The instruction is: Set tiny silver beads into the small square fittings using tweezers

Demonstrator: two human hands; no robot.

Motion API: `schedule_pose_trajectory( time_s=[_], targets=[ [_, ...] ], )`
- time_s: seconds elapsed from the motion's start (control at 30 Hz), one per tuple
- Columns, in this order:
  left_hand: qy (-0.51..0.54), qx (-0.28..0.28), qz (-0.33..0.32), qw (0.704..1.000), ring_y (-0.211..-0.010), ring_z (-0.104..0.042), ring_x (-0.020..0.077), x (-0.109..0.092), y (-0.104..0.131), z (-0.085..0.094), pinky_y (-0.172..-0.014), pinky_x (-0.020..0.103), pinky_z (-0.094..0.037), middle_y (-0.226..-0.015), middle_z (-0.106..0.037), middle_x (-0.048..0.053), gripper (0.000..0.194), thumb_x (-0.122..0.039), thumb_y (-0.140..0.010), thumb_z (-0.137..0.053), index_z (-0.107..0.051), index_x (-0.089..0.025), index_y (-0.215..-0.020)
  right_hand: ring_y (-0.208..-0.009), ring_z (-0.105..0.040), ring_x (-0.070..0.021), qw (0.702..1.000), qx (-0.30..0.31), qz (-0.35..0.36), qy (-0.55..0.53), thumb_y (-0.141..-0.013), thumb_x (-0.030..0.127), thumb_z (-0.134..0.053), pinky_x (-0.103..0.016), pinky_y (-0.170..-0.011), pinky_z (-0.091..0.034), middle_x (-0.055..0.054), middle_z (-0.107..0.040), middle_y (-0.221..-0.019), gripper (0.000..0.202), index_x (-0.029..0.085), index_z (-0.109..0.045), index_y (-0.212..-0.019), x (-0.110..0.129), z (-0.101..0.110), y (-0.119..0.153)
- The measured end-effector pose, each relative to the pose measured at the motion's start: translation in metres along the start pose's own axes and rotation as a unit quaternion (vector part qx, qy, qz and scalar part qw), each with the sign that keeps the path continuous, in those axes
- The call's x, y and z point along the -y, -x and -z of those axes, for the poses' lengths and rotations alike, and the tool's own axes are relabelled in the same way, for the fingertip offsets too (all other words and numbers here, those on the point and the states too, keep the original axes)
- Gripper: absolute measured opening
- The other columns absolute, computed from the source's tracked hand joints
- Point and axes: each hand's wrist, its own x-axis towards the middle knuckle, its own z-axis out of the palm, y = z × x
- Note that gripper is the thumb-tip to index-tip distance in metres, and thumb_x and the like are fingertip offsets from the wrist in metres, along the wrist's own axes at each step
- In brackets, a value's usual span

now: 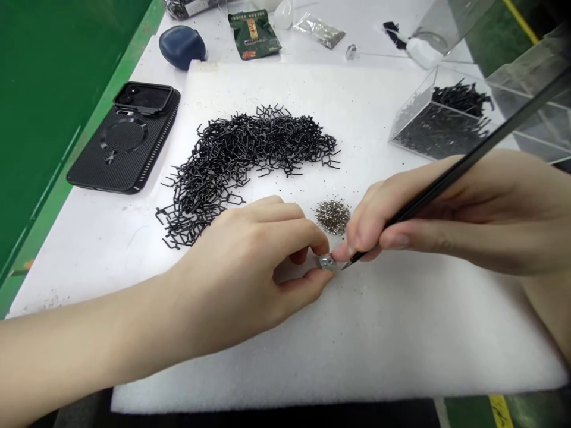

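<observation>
Between the thumb and index finger of my left hand (263, 255) is a small shiny metal piece (328, 261), held low over the white foam sheet (401, 339). My right hand (428, 220) grips black tweezers (450, 169), their tip pointing down just right of the metal piece. A fingertip of that hand is touching or very near the piece; I cannot tell which. Just beyond the fingertips lies a small heap of tiny metallic parts (332, 216). Behind my left hand, a curved pile of black forked parts (254, 148) spreads over the foam.
A black phone (125, 137) lies at the left, below a dark blue rounded object (182, 46). Toward the back are a green packet (254, 35) and a clear bag (321, 31). At right stands a clear box (414, 113) with black parts.
</observation>
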Motion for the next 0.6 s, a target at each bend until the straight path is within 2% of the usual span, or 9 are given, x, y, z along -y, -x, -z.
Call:
schedule_pose_trajectory(
  time_s=[0.23,0.4,0.6],
  targets=[
    [-0.004,0.01,0.007,1.0,-0.08,-0.072,0.0159,-0.0012,-0.0001,0.0008,-0.072,0.03,-0.053,-0.094,-0.081,0.0,0.014,-0.02,-0.113,-0.073,-0.087,-0.021,-0.111,-0.096,-0.094,-0.0193,1.0,0.004,0.021,0.007,-0.109,0.027,-0.094,-0.025,-0.089,-0.076,0.003,-0.097,-0.103,0.009,0.036,-0.098,-0.107,-0.0018,-0.0023,-0.0044],
    [-0.004,0.01,0.013,1.0,-0.079,-0.072,0.0163,-0.001,0.0002,0.0007,-0.071,0.03,-0.053,-0.095,-0.083,0.0,0.013,-0.021,-0.114,-0.073,-0.085,-0.023,-0.11,-0.098,-0.095,-0.0183,1.0,-0.007,0.013,0.009,-0.11,0.034,-0.096,-0.024,-0.089,-0.076,0.004,-0.098,-0.105,0.005,0.038,-0.099,-0.109,-0.0031,-0.0039,-0.0032],
    [-0.003,0.006,0.012,1.0,-0.077,-0.069,0.0158,-0.0008,0.0,0.0,-0.07,0.03,-0.052,-0.095,-0.082,-0.001,0.012,-0.02,-0.113,-0.073,-0.084,-0.022,-0.109,-0.095,-0.094,-0.0194,1.0,-0.011,0.01,0.01,-0.11,0.034,-0.096,-0.026,-0.087,-0.076,0.003,-0.097,-0.104,0.006,0.038,-0.1,-0.111,-0.005,-0.0051,-0.0025]
  ],
)
